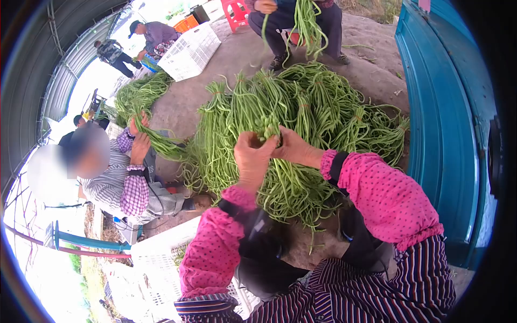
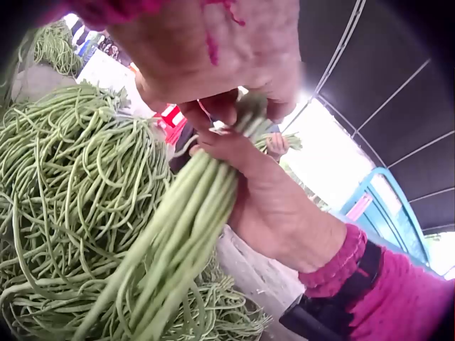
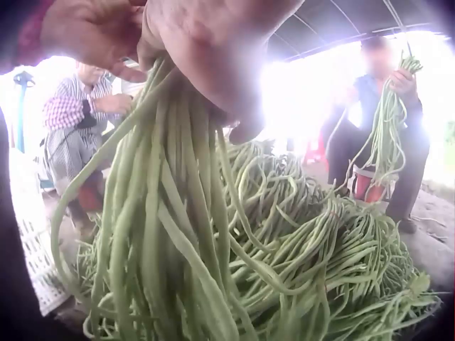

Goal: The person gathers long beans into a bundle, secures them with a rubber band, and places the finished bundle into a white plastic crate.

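A bunch of long green beans [image 1: 266, 127] is gathered upright between both hands, its stalk ends on top and the pods hanging down. My left hand [image 1: 252, 159] grips the bunch just below those ends from the left. From the other side my right hand [image 1: 295, 149] has its thumb and fingers curled round the same neck. In the right wrist view the loose pods [image 3: 174, 213] fan out beneath the hand. Under the hands spreads a big heap of beans [image 1: 323, 107], much of it in tied bundles.
A blue metal panel [image 1: 444, 124] stands along the right. White plastic crates [image 1: 194, 51] sit at the back left and lower left. A seated person [image 1: 121, 183] on the left and another [image 1: 323, 27] across the heap handle beans. A red stool [image 1: 236, 16] stands behind.
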Available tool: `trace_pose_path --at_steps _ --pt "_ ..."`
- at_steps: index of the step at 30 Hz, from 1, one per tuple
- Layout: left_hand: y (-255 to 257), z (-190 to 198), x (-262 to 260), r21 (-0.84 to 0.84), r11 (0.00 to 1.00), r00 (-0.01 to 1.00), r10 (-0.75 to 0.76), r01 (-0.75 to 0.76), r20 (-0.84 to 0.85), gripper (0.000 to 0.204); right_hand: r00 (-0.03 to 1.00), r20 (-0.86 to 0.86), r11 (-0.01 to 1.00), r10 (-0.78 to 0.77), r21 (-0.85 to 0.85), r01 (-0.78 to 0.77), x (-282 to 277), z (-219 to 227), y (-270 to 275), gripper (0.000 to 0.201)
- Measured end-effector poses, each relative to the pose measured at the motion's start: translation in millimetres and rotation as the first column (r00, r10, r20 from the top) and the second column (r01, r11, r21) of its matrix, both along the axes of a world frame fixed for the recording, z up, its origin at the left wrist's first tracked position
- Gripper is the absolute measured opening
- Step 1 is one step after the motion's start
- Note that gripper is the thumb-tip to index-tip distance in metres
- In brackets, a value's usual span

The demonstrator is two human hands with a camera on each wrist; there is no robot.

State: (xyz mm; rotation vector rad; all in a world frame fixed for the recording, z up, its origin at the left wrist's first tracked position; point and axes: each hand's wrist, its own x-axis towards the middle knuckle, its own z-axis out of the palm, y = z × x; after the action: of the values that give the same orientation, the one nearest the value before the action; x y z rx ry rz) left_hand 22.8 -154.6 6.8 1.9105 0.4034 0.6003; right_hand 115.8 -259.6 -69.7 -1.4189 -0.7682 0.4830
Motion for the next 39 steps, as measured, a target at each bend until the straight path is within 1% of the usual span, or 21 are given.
trace_pose_path --at_steps 1,2,5,6,8,9,10,13,16,17,18,21,22,24,26,28,31,32,35,37,39 --pt "5.3 8.6 -8.4 -0.06 0.995 0.996 -0.073 0.076 0.047 0.039 0.999 0.042 1.0 0.007 0.001 -0.007 -16.7 39.6 -13.7 0.054" --pt "19.2 6.6 -15.0 -0.119 0.984 0.991 -0.134 0.136 0.024 0.05 0.998 -0.033 0.998 0.061 -0.002 -0.061 -20.7 57.3 -21.3 0.043" --pt "23.0 46.6 -42.9 -0.318 0.906 0.96 -0.275 0.278 0.057 0.058 0.955 -0.248 0.986 0.16 -0.005 -0.167 -27.4 96.9 -34.0 0.04" --pt "25.6 50.9 -49.0 -0.341 0.877 0.935 -0.355 0.339 0.018 0.067 0.859 -0.427 0.96 0.281 0.122 -0.253 -29.6 106.8 -37.5 0.041" --pt "26.5 46.1 -55.7 -0.413 0.782 0.866 -0.498 0.468 0.04 0.07 0.723 -0.48 0.864 0.496 0.35 -0.361 -35.2 126.6 -36.9 0.046" --pt "29.4 41.1 -57.3 -0.443 0.725 0.824 -0.563 0.527 0.058 0.072 0.643 -0.476 0.792 0.6 0.467 -0.394 -38.1 137.1 -35.0 0.05" --pt "29.4 40.6 -61.4 -0.499 0.651 0.784 -0.613 0.572 0.098 0.08 0.613 -0.444 0.748 0.653 0.503 -0.433 -42.4 149.6 -33.4 0.053" --pt "15.2 58.3 -72.3 -0.52 0.521 0.719 -0.619 0.677 0.316 0.069 0.537 -0.334 0.619 0.775 0.575 -0.535 -53.1 172.1 -24.8 0.061" --pt "24.8 66.2 -77.6 -0.519 0.467 0.656 -0.704 0.716 0.271 0.088 0.498 -0.233 0.527 0.835 0.6 -0.602 -55.8 184.9 -15.8 0.065" --pt "25.6 71.8 -80.3 -0.53 0.448 0.629 -0.744 0.72 0.227 0.091 0.518 -0.239 0.546 0.821 0.591 -0.594 -57.0 191.3 -16.0 0.065" --pt "13.0 79.6 -87.6 -0.491 0.443 0.631 -0.701 0.75 0.333 0.091 0.54 -0.244 0.567 0.806 0.583 -0.582 -58.6 199.0 -17.7 0.065" --pt "10.4 92.7 -88.9 -0.528 0.461 0.609 -0.78 0.714 0.143 0.084 0.618 -0.176 0.61 0.766 0.5 -0.615 -50.9 202.6 -12.1 0.058" --pt "1.8 100.2 -91.1 -0.56 0.472 0.641 -0.754 0.681 0.145 0.068 0.656 -0.165 0.647 0.737 0.455 -0.612 -50.2 203.5 -12.6 0.056" --pt "5.1 92.9 -89.6 -0.608 0.506 0.731 -0.655 0.612 0.192 0.063 0.697 -0.158 0.693 0.699 0.39 -0.606 -44.7 200.5 -10.1 0.053" --pt "9.3 90.6 -89.1 -0.636 0.544 0.806 -0.548 0.547 0.224 0.058 0.873 -0.146 0.871 0.465 0.255 -0.421 -43.7 197.0 -11.1 0.048" --pt "14.1 89.4 -82.6 -0.647 0.51 0.807 -0.499 0.567 0.315 0.054 0.974 -0.107 0.974 0.198 0.134 -0.183 -41.7 189.5 -16.2 0.04" --pt "25.6 81.2 -69.6 -0.655 0.485 0.808 -0.45 0.58 0.381 0.047 0.998 -0.037 0.997 -0.059 0.038 0.061 -43.3 177.8 -29.5 0.034" --pt "29.2 79.9 -65.5 -0.662 0.454 0.793 -0.457 0.597 0.401 0.047 0.989 -0.001 0.985 -0.145 0.089 0.145 -44.8 170.8 -28.9 0.026" --pt "39.6 70.4 -58.7 -0.698 0.391 0.791 -0.424 0.6 0.442 0.042 0.994 0.056 0.989 -0.099 0.112 0.092 -45.0 154.0 -30.4 0.021" --pt "39.7 65.5 -55.1 -0.743 0.343 0.81 -0.369 0.574 0.456 0.042 0.975 0.197 0.994 -0.107 0.021 0.104 -56.6 153.0 -27.1 0.022" --pt "39.1 55.3 -48.3 -0.761 0.286 0.805 -0.336 0.582 0.49 0.045 0.903 0.428 0.994 -0.042 -0.077 0.083 -62.8 149.0 -25.3 0.023"
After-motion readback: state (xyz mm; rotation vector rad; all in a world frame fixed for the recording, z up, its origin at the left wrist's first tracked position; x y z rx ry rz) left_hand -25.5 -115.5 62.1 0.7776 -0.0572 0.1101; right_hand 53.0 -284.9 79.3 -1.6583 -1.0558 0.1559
